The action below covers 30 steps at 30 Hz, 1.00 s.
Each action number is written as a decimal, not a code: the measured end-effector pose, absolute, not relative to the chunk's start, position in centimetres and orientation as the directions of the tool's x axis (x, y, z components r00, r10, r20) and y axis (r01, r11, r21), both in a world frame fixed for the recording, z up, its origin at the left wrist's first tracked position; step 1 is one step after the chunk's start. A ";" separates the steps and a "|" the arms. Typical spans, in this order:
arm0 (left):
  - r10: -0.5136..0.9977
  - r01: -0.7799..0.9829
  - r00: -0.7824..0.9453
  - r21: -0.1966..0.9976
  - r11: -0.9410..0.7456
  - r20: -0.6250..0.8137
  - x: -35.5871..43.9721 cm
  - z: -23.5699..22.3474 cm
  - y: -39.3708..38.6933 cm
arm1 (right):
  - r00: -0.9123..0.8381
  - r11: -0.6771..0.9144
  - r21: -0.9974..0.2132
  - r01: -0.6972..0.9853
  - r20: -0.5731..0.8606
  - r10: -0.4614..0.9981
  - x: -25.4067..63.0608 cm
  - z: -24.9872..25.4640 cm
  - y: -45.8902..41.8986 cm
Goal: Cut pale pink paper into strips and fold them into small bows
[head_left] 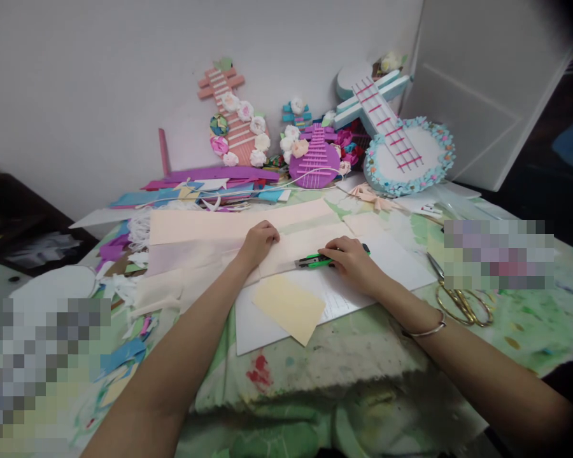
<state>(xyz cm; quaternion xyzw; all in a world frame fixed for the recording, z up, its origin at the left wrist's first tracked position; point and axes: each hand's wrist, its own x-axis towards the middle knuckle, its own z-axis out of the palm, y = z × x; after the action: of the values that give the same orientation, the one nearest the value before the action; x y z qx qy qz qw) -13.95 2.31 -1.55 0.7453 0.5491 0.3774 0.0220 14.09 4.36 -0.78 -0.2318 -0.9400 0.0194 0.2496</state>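
My left hand (261, 243) is closed, its curled fingers pressed on a sheet of cream paper (310, 245) in the middle of the table. A green and black utility knife (310, 261) is gripped by my right hand (352, 259); its blade end points left over the paper's near edge. The rest of its body is partly hidden under my fingers. Beneath lies a white board (401, 261), with a pale yellow piece of paper (291, 305) on it, nearer to me.
Gold-handled scissors (463, 305) lie right of the board. At the back stand a pink decorated craft instrument (241, 137), a purple one (312, 159) and a blue-and-white one (401, 156). Paper scraps and white yarn (141, 229) clutter the left side.
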 end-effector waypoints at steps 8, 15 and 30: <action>0.847 0.814 0.106 0.443 -0.375 0.521 -13.9 -1.4 2.3 | -0.779 0.896 -0.105 0.431 0.458 0.429 14.4 -0.9 4.0; 0.841 0.814 0.118 0.433 -0.387 0.529 -13.9 -1.4 2.3 | -0.782 0.897 -0.106 0.428 0.455 0.427 15.7 -1.2 3.4; 0.829 0.900 0.252 0.194 -0.390 0.499 -13.2 -0.5 1.7 | -0.765 0.884 -0.124 0.451 0.458 0.454 15.9 -0.9 3.4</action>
<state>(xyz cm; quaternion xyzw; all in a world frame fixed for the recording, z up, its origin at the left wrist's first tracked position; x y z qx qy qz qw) -13.22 1.66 -0.50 0.7885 0.5482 0.2709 -0.0653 15.90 3.44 -0.94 -0.2407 -0.9393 0.0032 0.2446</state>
